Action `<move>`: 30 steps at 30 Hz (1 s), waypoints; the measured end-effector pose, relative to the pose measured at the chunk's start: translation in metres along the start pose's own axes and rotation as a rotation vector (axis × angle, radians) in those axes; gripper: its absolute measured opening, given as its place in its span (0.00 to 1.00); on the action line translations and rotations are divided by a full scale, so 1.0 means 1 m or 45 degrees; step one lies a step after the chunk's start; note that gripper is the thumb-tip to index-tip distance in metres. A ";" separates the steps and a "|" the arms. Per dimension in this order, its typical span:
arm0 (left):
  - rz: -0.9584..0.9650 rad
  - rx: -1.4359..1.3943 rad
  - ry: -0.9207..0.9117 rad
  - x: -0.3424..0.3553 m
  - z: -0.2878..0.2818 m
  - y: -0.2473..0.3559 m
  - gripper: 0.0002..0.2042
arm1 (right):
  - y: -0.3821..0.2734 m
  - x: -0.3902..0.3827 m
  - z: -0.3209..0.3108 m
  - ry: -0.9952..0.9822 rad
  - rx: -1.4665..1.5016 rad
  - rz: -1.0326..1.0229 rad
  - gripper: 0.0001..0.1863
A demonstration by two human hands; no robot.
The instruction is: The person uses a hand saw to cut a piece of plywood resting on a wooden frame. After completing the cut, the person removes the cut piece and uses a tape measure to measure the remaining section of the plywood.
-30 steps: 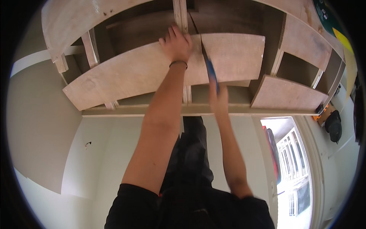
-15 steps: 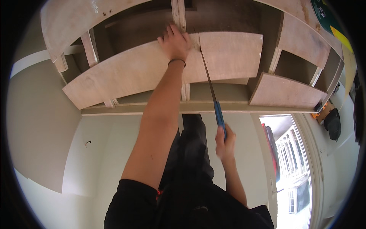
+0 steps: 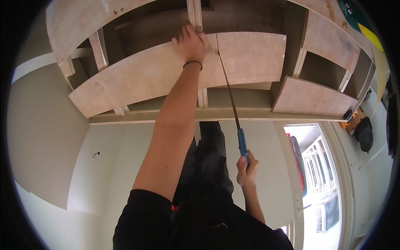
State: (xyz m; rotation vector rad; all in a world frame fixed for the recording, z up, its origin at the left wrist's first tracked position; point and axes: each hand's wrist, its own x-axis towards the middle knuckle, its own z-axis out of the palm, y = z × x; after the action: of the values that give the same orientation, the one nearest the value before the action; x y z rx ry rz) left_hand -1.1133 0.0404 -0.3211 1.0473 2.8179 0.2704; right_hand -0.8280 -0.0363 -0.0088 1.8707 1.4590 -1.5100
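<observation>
A long, gently curved plywood board point(image 3: 137, 77) lies across a wooden frame. On its far edge, left of a narrow cut, my left hand point(image 3: 191, 48) rests with fingers spread. My right hand point(image 3: 248, 170) is closed round the blue handle of a handsaw point(image 3: 242, 143). The saw's thin dark blade runs from the handle up over the board's near edge and into the cut. A dark line continues from the blade to the far edge. The board's shorter part is right of the cut.
The frame's front rail point(image 3: 166, 117) crosses below the board, with open compartments behind it. A second plywood panel point(image 3: 314, 96) leans at the right. Further right are a black bag-like item point(image 3: 363, 135) and a bright doorway point(image 3: 318, 179).
My right hand has drawn the saw back toward me, and more of the blade shows on the near side. My left hand stays in about the same place on the board.
</observation>
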 end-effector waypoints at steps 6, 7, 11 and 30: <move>0.003 0.018 0.050 0.002 -0.002 0.003 0.19 | -0.063 0.202 0.081 0.169 0.165 -0.451 0.24; 0.007 -0.003 0.091 0.001 -0.003 0.003 0.18 | -0.063 0.227 0.096 0.179 0.170 -0.474 0.25; 0.024 0.027 -0.004 -0.003 -0.005 0.000 0.18 | -0.019 0.202 0.088 0.116 0.079 -0.270 0.25; 0.036 0.006 0.117 0.000 0.002 0.002 0.17 | -0.006 0.163 0.083 0.277 0.018 -0.435 0.26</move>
State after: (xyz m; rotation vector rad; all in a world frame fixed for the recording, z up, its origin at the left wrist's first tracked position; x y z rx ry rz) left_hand -1.1124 0.0421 -0.3226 1.1040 2.8875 0.3226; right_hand -0.8904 -0.0158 -0.1795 1.9170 1.9551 -1.4950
